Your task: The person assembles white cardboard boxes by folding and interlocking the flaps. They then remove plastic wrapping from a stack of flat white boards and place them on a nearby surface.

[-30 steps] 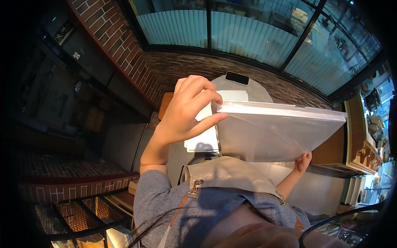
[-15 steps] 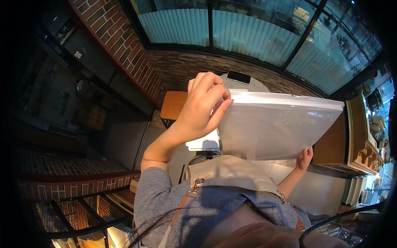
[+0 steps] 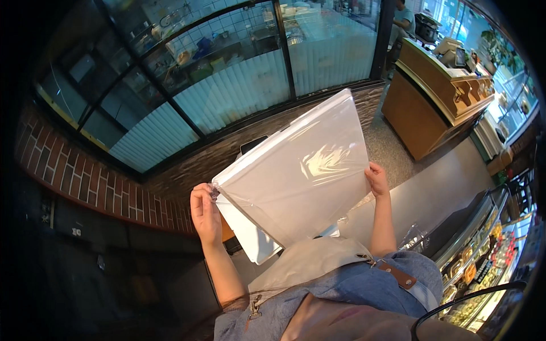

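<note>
I hold a large clear plastic bag (image 3: 301,170) spread out flat in front of me, tilted up to the right. My left hand (image 3: 205,213) pinches its left corner between thumb and fingers. My right hand (image 3: 377,179) grips its right edge. Behind the bag's lower left edge a white flat box (image 3: 250,238) shows, with a dark rectangular device (image 3: 253,145) just above the bag. The bag's lower end hangs against my beige apron (image 3: 307,264).
A brick wall (image 3: 74,165) curves along the left under tall glass panes (image 3: 227,74). A wooden counter (image 3: 432,108) stands at the upper right with a person behind it. A grey worktop (image 3: 432,199) and a lit pastry display case (image 3: 483,250) lie at the right.
The view has swung round. My left hand slid from the bag's top edge to its left corner, and the bag now stands spread wide and tilted instead of lying level.
</note>
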The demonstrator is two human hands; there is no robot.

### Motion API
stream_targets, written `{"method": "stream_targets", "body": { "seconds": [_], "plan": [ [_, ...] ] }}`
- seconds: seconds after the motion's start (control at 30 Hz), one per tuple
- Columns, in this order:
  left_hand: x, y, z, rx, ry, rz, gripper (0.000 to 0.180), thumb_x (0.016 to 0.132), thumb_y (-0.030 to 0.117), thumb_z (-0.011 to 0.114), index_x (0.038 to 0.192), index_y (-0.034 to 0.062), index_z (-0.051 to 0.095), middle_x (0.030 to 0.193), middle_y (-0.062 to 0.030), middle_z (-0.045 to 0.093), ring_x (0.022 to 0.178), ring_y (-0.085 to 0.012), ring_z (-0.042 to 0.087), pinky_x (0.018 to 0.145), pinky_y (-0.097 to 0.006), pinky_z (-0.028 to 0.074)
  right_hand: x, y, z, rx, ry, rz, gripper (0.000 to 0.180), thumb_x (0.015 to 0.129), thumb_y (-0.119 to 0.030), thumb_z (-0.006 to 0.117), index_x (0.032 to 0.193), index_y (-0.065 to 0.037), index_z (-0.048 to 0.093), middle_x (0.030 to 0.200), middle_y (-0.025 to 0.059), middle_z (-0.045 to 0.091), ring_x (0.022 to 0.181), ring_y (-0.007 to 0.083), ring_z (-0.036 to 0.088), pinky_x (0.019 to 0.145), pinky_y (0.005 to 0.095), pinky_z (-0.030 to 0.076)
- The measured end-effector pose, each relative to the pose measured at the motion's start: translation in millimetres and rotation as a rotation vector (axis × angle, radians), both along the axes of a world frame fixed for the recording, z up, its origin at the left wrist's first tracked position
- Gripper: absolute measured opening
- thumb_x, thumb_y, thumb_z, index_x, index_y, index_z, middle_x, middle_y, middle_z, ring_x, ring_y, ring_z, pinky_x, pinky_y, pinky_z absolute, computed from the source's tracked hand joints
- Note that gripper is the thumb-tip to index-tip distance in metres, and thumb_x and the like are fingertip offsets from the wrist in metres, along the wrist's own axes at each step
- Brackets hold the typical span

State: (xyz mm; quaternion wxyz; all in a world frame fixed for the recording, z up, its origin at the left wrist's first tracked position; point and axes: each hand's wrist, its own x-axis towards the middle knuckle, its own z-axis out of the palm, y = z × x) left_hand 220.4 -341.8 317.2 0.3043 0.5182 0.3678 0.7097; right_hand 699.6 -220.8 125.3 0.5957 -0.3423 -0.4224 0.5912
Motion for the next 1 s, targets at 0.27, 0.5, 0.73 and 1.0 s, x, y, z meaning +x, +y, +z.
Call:
{"method": "stream_targets", "body": {
  "seconds": [0.27, 0.5, 0.73, 1.0],
  "plan": [
    [24, 21, -11, -0.109, 0.388, 0.819, 0.040, 0.094, 0.036, 0.068, 0.104, 0.0071, 0.043, 0.102, -0.0059, 0.046, 0.088, -0.0116, 0.043, 0.078, -0.029, 0.038, -18, -23, 37, 0.056, -0.040, -0.098, 0.042, 0.086, -0.016, 0.077, 0.121, 0.003, 0.064, 0.107, 0.0037, 0.071, 0.094, 0.0105, 0.066, 0.086, 0.0257, 0.051],
    [24, 48, -16, -0.095, 0.348, 0.769, 0.034, 0.105, 0.032, 0.052, 0.085, 0.0056, 0.043, 0.070, 0.0004, 0.044, 0.063, -0.0093, 0.040, 0.056, -0.026, 0.035, -30, -27, 72, 0.135, -0.121, -0.146, 0.042, 0.082, -0.017, 0.083, 0.117, 0.001, 0.068, 0.105, 0.0020, 0.070, 0.093, 0.0096, 0.064, 0.085, 0.0251, 0.050],
    [11, 61, -20, -0.164, 0.162, 0.781, 0.033, 0.106, 0.032, 0.050, 0.087, 0.0051, 0.044, 0.069, -0.0013, 0.051, 0.061, -0.0096, 0.047, 0.055, -0.027, 0.038, -39, -39, 73, 0.188, -0.171, -0.160, 0.041, 0.080, -0.014, 0.084, 0.116, 0.001, 0.070, 0.103, 0.0007, 0.069, 0.093, 0.0092, 0.063, 0.084, 0.0247, 0.050],
    [-6, 64, -26, -0.109, 0.143, 0.562, 0.021, 0.106, 0.021, 0.047, 0.092, 0.0063, 0.052, 0.069, -0.0020, 0.056, 0.059, -0.0079, 0.050, 0.054, -0.023, 0.044, -18, -22, 55, 0.211, -0.203, -0.227, 0.033, 0.088, -0.010, 0.076, 0.118, -0.001, 0.068, 0.103, 0.0004, 0.069, 0.090, 0.0072, 0.062, 0.080, 0.0224, 0.048]
  ]
}}
